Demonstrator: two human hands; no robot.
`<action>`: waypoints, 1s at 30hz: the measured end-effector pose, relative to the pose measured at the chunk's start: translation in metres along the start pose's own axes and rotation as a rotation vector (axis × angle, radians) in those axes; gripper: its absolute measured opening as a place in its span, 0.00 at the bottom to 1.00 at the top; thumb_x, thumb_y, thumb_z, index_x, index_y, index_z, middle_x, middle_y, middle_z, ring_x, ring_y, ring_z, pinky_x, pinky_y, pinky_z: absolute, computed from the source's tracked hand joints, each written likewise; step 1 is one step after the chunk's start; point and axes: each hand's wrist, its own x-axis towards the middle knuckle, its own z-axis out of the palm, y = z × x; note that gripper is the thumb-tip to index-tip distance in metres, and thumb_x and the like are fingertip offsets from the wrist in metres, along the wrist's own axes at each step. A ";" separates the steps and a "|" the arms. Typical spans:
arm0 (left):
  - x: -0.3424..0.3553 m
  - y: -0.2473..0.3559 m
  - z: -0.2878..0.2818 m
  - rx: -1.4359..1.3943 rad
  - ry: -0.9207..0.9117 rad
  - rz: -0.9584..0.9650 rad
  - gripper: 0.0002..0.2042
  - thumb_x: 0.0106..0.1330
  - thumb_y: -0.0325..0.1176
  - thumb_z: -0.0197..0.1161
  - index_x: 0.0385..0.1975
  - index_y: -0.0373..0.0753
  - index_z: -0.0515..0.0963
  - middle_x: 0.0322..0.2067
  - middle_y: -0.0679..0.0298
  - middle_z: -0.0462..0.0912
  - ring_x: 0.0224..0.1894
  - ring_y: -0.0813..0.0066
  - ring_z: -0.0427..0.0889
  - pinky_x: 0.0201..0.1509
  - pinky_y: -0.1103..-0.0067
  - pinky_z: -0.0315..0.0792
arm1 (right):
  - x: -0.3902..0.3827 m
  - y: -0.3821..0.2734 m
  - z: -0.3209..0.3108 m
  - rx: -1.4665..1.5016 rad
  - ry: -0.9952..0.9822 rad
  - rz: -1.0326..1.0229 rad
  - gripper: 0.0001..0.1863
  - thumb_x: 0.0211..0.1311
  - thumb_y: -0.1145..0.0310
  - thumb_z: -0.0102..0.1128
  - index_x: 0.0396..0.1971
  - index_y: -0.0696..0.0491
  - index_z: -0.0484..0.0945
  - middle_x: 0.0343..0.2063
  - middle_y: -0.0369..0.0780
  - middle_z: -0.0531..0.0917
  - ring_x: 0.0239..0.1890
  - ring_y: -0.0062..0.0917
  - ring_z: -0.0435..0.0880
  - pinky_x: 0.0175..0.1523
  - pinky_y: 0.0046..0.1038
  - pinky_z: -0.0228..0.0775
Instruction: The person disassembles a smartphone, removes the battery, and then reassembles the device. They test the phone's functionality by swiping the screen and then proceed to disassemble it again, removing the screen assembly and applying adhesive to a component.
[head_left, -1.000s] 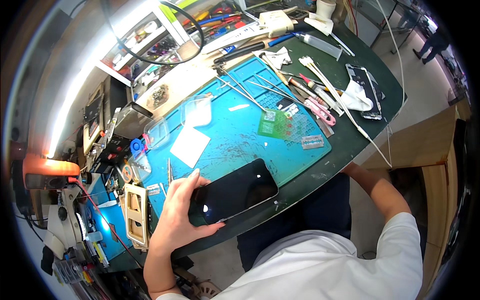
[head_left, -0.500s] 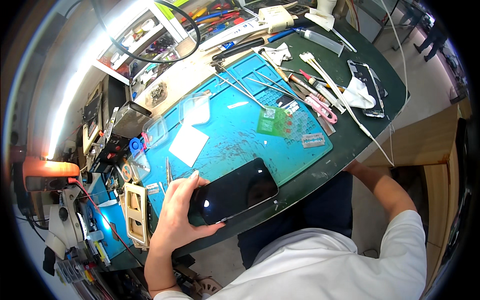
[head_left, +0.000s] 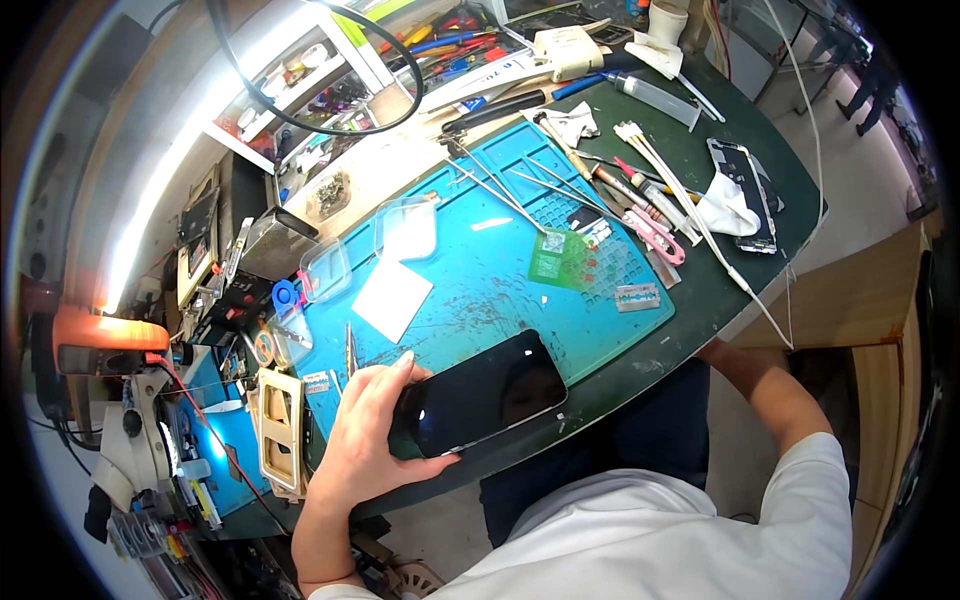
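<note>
My left hand (head_left: 362, 430) is closed round the left end of a black smartphone (head_left: 490, 390), thumb along its near edge and fingers at its far edge. The phone's dark glossy screen faces up, over the near edge of a blue repair mat (head_left: 440, 340). Beyond the phone lie a white square card (head_left: 393, 301) and, left of it, slim pointed tweezers (head_left: 350, 350). Of my right arm, the forearm (head_left: 775, 395) shows at the right; its hand is hidden below the table edge, so its fingers do not show.
On the mat are a green stencil sheet (head_left: 550, 258), a razor blade (head_left: 637, 297), long tweezers (head_left: 500, 195) and clear plastic boxes (head_left: 407, 228). Further right lie a pink-handled tool (head_left: 655, 238), a syringe (head_left: 655, 100) and an opened phone frame (head_left: 745, 190). An orange multimeter (head_left: 105, 342) stands left.
The whole view has shifted a little, so everything sits slightly further right and lower. My left hand keeps its hold on the smartphone; my right arm stays down by the table edge.
</note>
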 end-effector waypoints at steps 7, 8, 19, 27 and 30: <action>0.001 0.002 -0.001 0.013 -0.006 0.020 0.57 0.39 0.33 0.88 0.74 0.36 0.61 0.53 0.56 0.82 0.54 0.55 0.79 0.59 0.64 0.74 | 0.005 -0.005 -0.008 -0.004 -0.081 0.032 0.20 0.65 0.56 0.64 0.53 0.50 0.84 0.54 0.45 0.84 0.57 0.44 0.81 0.64 0.45 0.71; 0.001 0.002 -0.001 0.016 -0.007 0.023 0.57 0.39 0.33 0.88 0.74 0.36 0.61 0.53 0.56 0.83 0.54 0.55 0.79 0.59 0.63 0.74 | 0.005 -0.005 -0.007 -0.004 -0.075 0.030 0.20 0.65 0.56 0.64 0.53 0.50 0.84 0.54 0.45 0.84 0.57 0.44 0.81 0.64 0.45 0.71; 0.001 0.002 -0.001 0.025 -0.007 0.017 0.58 0.38 0.35 0.88 0.74 0.36 0.61 0.54 0.56 0.83 0.55 0.53 0.79 0.60 0.63 0.74 | 0.006 -0.004 -0.004 -0.005 -0.061 0.025 0.20 0.65 0.56 0.64 0.53 0.50 0.84 0.54 0.46 0.84 0.57 0.44 0.80 0.64 0.45 0.71; 0.000 0.002 -0.001 0.024 -0.003 0.018 0.57 0.38 0.35 0.88 0.74 0.36 0.61 0.54 0.56 0.83 0.55 0.53 0.79 0.60 0.62 0.74 | 0.007 -0.004 -0.002 -0.006 -0.054 0.027 0.20 0.66 0.56 0.64 0.54 0.50 0.84 0.54 0.46 0.84 0.57 0.44 0.80 0.64 0.45 0.70; 0.000 0.002 -0.001 0.022 -0.002 0.018 0.57 0.38 0.34 0.88 0.74 0.35 0.61 0.53 0.57 0.83 0.55 0.54 0.79 0.60 0.63 0.74 | 0.006 -0.005 -0.002 -0.004 -0.050 0.025 0.20 0.66 0.56 0.64 0.54 0.50 0.84 0.54 0.46 0.84 0.57 0.45 0.80 0.64 0.45 0.70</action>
